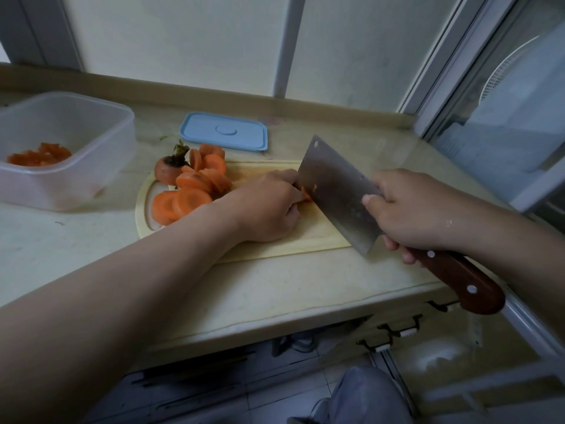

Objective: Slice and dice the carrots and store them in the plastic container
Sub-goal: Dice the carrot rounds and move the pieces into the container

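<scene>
A pile of round carrot slices (191, 191) and a carrot top with its stem (167, 169) lie at the left end of the wooden cutting board (308, 237). My left hand (269, 206) holds a small carrot piece (306, 194) down on the board with curled fingers, right against the blade. My right hand (415, 209) grips a cleaver (336, 191) by its brown wooden handle, the blade edge down on the board beside the piece. The clear plastic container (101, 123) at the left holds some cut carrot (39, 154).
A blue lid (224, 131) lies flat on the counter behind the board. The beige counter (260, 289) ends in a front edge below the board, with drawer handles beneath. A window sill and frame run along the back and right.
</scene>
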`<control>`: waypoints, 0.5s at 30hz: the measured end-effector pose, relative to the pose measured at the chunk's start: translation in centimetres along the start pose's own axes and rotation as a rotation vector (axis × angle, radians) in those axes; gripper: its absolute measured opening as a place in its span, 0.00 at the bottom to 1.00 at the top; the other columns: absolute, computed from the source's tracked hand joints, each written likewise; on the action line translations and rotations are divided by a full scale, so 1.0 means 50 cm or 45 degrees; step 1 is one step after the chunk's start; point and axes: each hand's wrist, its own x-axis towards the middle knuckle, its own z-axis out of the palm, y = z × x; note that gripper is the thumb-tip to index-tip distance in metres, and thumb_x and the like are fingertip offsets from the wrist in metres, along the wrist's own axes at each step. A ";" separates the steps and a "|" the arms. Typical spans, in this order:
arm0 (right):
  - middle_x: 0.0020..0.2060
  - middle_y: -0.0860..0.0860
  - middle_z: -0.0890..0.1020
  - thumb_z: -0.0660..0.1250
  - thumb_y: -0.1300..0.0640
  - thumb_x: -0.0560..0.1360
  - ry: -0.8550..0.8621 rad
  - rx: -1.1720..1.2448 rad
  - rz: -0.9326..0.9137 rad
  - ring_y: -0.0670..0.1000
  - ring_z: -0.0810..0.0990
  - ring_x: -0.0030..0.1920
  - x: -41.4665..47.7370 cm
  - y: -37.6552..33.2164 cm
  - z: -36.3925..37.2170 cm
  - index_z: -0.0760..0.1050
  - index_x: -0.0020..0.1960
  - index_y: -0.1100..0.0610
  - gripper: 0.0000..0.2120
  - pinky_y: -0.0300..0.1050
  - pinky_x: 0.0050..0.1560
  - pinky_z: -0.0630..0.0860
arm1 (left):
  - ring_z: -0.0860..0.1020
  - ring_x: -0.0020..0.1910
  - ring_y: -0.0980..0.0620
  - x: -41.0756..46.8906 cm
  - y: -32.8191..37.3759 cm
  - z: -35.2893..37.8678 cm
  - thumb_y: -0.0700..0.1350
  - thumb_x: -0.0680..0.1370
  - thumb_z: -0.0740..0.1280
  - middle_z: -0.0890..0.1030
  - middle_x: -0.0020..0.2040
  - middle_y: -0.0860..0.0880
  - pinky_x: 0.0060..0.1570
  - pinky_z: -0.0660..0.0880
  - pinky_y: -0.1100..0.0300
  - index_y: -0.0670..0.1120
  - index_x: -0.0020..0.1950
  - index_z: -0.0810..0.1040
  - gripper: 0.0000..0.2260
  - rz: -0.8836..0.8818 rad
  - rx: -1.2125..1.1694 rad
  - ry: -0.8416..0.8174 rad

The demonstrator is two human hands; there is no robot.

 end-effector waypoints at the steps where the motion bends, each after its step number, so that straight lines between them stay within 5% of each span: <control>1: 0.34 0.57 0.83 0.56 0.51 0.87 -0.014 0.005 0.000 0.50 0.78 0.21 0.000 0.000 -0.001 0.71 0.53 0.53 0.08 0.39 0.21 0.71 | 0.75 0.56 0.47 0.000 0.001 0.000 0.47 0.77 0.57 0.76 0.59 0.47 0.56 0.75 0.49 0.44 0.62 0.81 0.19 -0.002 0.000 -0.004; 6: 0.37 0.58 0.79 0.59 0.54 0.86 -0.164 0.196 0.099 0.49 0.77 0.25 -0.009 -0.003 -0.012 0.73 0.55 0.49 0.05 0.43 0.26 0.75 | 0.75 0.56 0.49 -0.001 0.003 -0.004 0.44 0.79 0.60 0.75 0.60 0.48 0.57 0.74 0.49 0.45 0.63 0.81 0.16 0.012 -0.030 -0.007; 9: 0.37 0.60 0.78 0.56 0.53 0.87 -0.184 0.262 0.174 0.51 0.76 0.23 -0.013 -0.002 -0.004 0.71 0.57 0.57 0.09 0.46 0.28 0.77 | 0.75 0.57 0.47 0.000 0.001 -0.003 0.44 0.78 0.60 0.75 0.60 0.47 0.57 0.74 0.50 0.45 0.63 0.81 0.17 0.012 -0.013 0.000; 15: 0.20 0.57 0.76 0.56 0.45 0.86 -0.147 0.134 0.337 0.52 0.72 0.15 -0.008 -0.013 -0.001 0.74 0.48 0.66 0.24 0.39 0.18 0.70 | 0.75 0.58 0.48 0.003 0.003 -0.001 0.43 0.78 0.60 0.75 0.61 0.48 0.59 0.73 0.50 0.46 0.64 0.80 0.17 0.003 -0.014 0.005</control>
